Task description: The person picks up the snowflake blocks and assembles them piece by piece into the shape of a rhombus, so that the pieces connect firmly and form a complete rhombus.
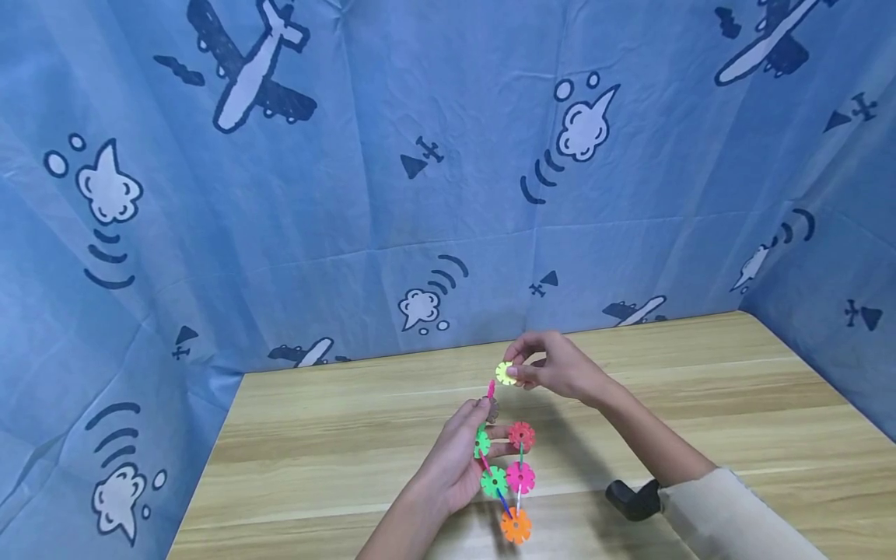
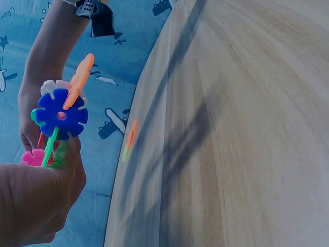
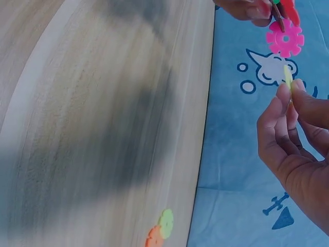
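Note:
My left hand [image 1: 451, 459] holds a linked chain of notched plastic discs above the table. Face-on in the head view are a red disc [image 1: 521, 434], a pink disc [image 1: 520, 477], a green disc [image 1: 494, 481] and an orange disc [image 1: 516, 526], with others edge-on between them. The left wrist view shows a blue disc [image 2: 61, 114] of this chain from its face. Between thumb and fingers, my right hand [image 1: 556, 372] pinches a single yellow disc [image 1: 505, 373]. That disc is close to the upright pink disc [image 3: 285, 38] at the chain's far end.
On the wooden table [image 1: 315, 451] lie a loose orange disc [image 3: 153, 236] and a yellow-green disc [image 3: 166, 223], near its edge. A blue curtain [image 1: 462, 194] with airplane prints hangs behind. A black device [image 1: 633, 499] sits at the right sleeve's cuff.

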### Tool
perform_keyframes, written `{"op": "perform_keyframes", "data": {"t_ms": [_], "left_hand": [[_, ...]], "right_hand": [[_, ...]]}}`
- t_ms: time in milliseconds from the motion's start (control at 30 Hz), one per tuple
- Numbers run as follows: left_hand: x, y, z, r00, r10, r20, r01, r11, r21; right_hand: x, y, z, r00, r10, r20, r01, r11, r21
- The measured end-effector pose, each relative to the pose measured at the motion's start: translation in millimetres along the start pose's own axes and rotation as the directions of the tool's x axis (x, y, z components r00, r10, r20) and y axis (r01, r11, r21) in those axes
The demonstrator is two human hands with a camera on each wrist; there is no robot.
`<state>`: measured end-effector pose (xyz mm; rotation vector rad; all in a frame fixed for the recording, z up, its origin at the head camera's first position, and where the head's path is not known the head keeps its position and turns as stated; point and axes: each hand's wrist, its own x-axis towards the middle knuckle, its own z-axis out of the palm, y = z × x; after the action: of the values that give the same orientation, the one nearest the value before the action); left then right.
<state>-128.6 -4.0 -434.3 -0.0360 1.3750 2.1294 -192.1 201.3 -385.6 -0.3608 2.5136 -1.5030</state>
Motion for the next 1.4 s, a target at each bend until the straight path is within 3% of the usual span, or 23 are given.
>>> {"op": "perform_keyframes", "data": {"t_ms": [567,1067,1400], "left_hand": [[-0.4,-1.5,0.8,1.000,0.004,-0.005,-0.004,1.000,-0.008],[-4.9,-7.2,3.6,0.998,-0.004,0.059,0.000,0.998,0.059],[-3.8,-7.9,1.0,1.000,0.019,0.021,-0.020,0.999,0.034]], "right_hand": [[1.6,-2.4,-1.7,0.996,-0.040,0.075,0.042,0.999,-0.029],[7.0,-3.9,3.1,0.977,-0.109,0.181,0.122,0.991,-0.058],[6.7,-2.2,7.4,0.991,-0.075,0.113,0.080,0.996,-0.040]]}}
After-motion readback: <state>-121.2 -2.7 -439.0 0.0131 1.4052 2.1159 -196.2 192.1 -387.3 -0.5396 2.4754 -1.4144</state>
